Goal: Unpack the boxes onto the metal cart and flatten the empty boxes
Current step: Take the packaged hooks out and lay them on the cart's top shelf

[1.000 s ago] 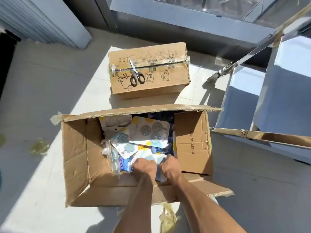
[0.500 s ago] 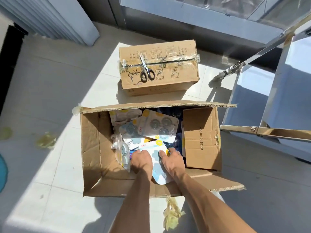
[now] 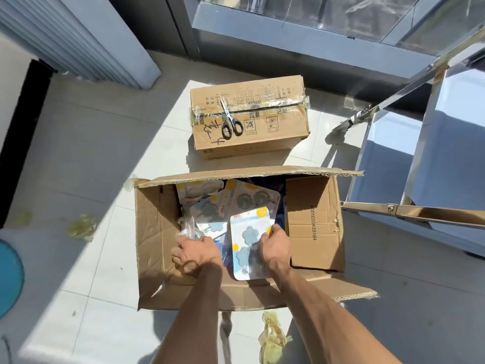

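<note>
An open cardboard box stands on the floor in front of me, holding several carded blister packs of blue flower-shaped hooks. My right hand grips one white card pack by its right edge, lifted above the others. My left hand is closed on a clear plastic-wrapped pack at the box's left inside. More packs lie at the back of the box. The metal cart stands to the right, its shelves bare.
A second, taped box sits behind the open one with black-handled scissors on top. Crumpled tape scraps lie on the tiles at the left and near my feet. A blue round object is at the left edge.
My hands have moved apart. The right hand has pulled one card pack up out of the pile, and the left hand has shifted left onto the clear-wrapped pack.
</note>
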Tool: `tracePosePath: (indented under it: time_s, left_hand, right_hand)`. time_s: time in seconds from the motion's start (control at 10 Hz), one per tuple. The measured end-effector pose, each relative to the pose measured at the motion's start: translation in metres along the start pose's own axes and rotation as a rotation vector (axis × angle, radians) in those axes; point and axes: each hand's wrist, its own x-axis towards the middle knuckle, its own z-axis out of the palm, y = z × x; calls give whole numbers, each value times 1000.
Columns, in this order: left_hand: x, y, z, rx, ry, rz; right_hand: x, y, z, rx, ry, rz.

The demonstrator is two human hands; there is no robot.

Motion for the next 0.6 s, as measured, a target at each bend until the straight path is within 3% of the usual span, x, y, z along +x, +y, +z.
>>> tracePosePath:
  time_s: [0.1,0.3,0.4,0.6]
  left_hand:
    - [22,-5,5,-27,-112,-80]
    - [39,-22,16,29,-297,-37]
    - [41,-20,21,-3,-266,-13]
    - [27,3,27,207,-144,233]
  right_hand:
    - [4,4,-1,25,7,-7]
    - [1,24,3,32,12,13]
    - [-1,28,4,52,13,39]
    - [-2,13,8,26,-34,48]
